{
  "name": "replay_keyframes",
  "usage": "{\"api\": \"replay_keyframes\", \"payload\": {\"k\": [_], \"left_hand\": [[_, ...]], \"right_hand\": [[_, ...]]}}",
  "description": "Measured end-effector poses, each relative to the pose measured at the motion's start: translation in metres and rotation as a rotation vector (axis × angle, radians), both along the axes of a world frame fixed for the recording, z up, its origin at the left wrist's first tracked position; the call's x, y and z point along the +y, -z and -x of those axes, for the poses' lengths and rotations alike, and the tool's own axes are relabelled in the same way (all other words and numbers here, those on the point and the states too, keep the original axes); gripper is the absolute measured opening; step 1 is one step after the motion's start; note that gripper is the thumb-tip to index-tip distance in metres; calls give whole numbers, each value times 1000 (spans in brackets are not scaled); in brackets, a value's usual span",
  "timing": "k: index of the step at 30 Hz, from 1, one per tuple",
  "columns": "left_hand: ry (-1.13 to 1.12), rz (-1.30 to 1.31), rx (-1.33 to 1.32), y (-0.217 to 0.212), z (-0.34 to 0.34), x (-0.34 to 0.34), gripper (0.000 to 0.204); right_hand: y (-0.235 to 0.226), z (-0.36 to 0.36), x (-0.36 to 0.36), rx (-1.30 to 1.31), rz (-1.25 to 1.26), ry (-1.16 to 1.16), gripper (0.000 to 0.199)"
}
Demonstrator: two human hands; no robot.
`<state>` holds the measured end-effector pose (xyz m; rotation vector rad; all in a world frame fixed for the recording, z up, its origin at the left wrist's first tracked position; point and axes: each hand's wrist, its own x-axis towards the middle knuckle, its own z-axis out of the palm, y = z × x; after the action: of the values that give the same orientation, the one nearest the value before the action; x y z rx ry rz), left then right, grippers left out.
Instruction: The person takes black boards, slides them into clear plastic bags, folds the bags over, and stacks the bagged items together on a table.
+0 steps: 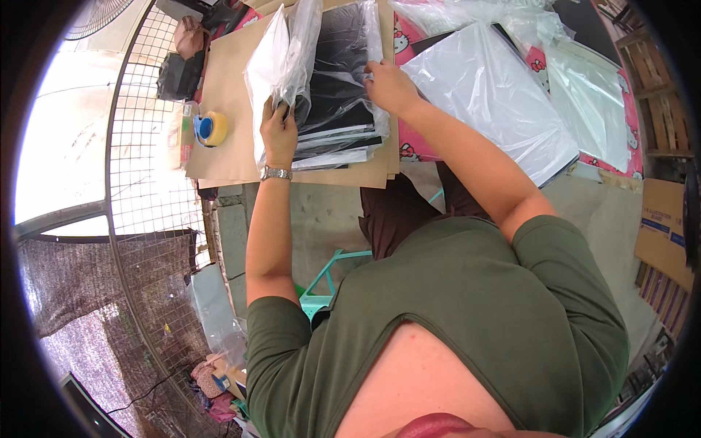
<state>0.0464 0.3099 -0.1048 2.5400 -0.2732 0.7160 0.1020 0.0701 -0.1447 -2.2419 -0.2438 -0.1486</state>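
Observation:
A stack of black boards (336,95) in clear plastic lies on brown cardboard (226,95) in front of me. My left hand (280,135) is closed on a white plastic-wrapped sheet (266,69) that stands tilted up along the stack's left side. Crumpled clear plastic (301,55) hangs just above those fingers. At the stack's right edge, my right hand (392,87) has its fingers bent against the clear plastic cover, seemingly pinching its border. White and dark sheet edges show at the stack's near end.
To the right lies a large plastic-wrapped white board (489,95), with another clear-wrapped pack (591,106) beyond it on the pink patterned tablecloth (431,150). A yellow tape roll on a blue dispenser (210,129) sits at the left. Wire mesh (150,124) borders the left side.

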Motion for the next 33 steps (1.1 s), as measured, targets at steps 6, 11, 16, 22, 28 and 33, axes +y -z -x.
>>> {"api": "replay_keyframes", "payload": {"k": [6, 11, 16, 22, 28, 33], "left_hand": [[-53, -32, 36, 1, 1, 1, 21], [-34, -58, 43, 9, 3, 3, 22], [52, -80, 41, 3, 6, -10, 21], [48, -260, 46, -8, 15, -15, 25], [21, -192, 39, -9, 4, -11, 19], [35, -205, 105, -3, 11, -8, 19]], "right_hand": [[12, -10, 2, 120, 143, -122, 31], [10, -29, 10, 187, 83, -110, 31], [-7, -31, 29, 547, -833, -21, 40], [-70, -21, 39, 751, -1285, -213, 24], [31, 12, 25, 461, -357, 146, 26], [19, 20, 32, 812, -509, 41, 28]]}}
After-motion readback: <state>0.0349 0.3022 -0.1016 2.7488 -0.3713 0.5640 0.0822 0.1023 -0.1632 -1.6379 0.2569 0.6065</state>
